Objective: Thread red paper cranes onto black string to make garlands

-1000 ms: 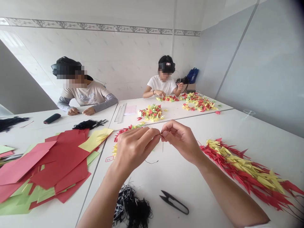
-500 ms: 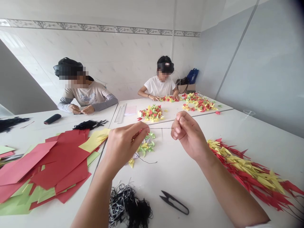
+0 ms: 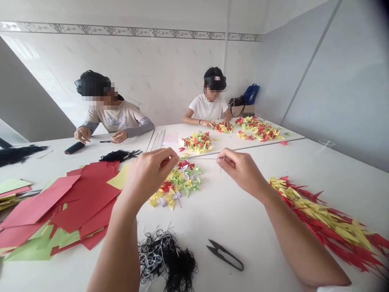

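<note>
A thin dark thread (image 3: pixel 206 158) runs nearly level between my two hands above the table. My left hand (image 3: pixel 152 168) pinches its left end, with the fingertips closed together. Its right end is in the closed fingers of my right hand (image 3: pixel 238 168), and a short tail hangs below them. Under and beside my left hand lies a pile of small folded paper pieces (image 3: pixel 185 180) in red, yellow, green and pale purple. Nearer to me are a tangled bundle of black and white thread (image 3: pixel 179 263) and black thread snips (image 3: pixel 226 254).
Red, yellow and green paper sheets (image 3: pixel 88 198) are heaped at left. Strung red and yellow folded paper (image 3: pixel 325 221) lies at right. Across the table, two people (image 3: pixel 117 117) sit near more folded pieces (image 3: pixel 197 142), black thread (image 3: pixel 120 155) and a dark roll (image 3: pixel 74 147).
My left hand has shifted left and my right hand has turned palm-down, the thread still between them. The far-left person's hands have parted, one now at the dark roll. The view has shifted slightly.
</note>
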Demonstrator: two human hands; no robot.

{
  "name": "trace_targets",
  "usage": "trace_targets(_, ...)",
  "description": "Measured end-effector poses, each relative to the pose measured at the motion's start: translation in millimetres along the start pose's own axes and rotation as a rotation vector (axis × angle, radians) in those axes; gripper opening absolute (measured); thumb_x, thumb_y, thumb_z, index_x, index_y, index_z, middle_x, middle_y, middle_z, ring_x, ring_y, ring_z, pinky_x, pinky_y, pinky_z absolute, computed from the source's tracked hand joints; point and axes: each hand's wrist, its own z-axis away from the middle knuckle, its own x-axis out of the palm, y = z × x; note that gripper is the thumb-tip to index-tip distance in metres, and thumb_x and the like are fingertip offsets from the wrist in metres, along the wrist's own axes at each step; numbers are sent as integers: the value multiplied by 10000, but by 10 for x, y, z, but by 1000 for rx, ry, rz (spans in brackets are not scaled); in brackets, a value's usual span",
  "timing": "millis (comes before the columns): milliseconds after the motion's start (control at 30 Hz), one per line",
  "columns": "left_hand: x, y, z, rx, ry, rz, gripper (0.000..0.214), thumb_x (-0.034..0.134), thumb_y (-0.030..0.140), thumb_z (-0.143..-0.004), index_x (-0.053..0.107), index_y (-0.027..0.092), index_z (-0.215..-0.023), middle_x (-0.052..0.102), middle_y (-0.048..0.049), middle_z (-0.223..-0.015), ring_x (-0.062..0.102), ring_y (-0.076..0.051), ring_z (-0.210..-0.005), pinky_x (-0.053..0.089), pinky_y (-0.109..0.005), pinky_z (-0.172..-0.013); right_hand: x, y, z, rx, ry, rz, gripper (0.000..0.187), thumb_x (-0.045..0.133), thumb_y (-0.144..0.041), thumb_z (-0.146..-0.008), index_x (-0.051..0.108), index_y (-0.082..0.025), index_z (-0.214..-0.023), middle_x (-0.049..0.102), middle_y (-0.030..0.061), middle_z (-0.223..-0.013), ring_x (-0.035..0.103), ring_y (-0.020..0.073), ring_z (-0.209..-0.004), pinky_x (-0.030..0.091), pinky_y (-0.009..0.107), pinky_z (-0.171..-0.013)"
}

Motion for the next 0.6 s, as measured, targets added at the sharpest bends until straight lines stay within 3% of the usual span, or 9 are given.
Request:
trace_targets(167, -10, -298, -14, -114, 1, -58, 200, 535, 265, -898, 637, 219, -734, 560, 8, -524, 411, -131, -467, 257, -257, -491, -160, 75, -45, 17, 326, -365, 257, 636, -455, -933, 616, -212, -852, 591, -23, -649, 588, 141, -619, 482, 266, -627)
trace_targets(333, 36, -555, -6, -175, -55, -70, 198, 545, 276, -857, 648, 220, -697, 566, -5, -491, 422, -139, -448, 236, -255, -471, -251, 166, -104, 41, 688, -664, 225, 745, -391, -855, 626, -202, -876, 676, -7, -761, 686, 146, -732, 588, 334, -779)
trace_targets(600, 216, -743, 76, -156, -271, -1, 309, 515, 255, -812, 493, 214, -507, 397, 31, -461, 284, -101, -419, 182, -276, -475, -347, 323, -136, 60, 842, -943, 106, 738, -236, -838, 662, -237, -912, 698, -24, -943, 698, 127, -971, 584, 326, -936)
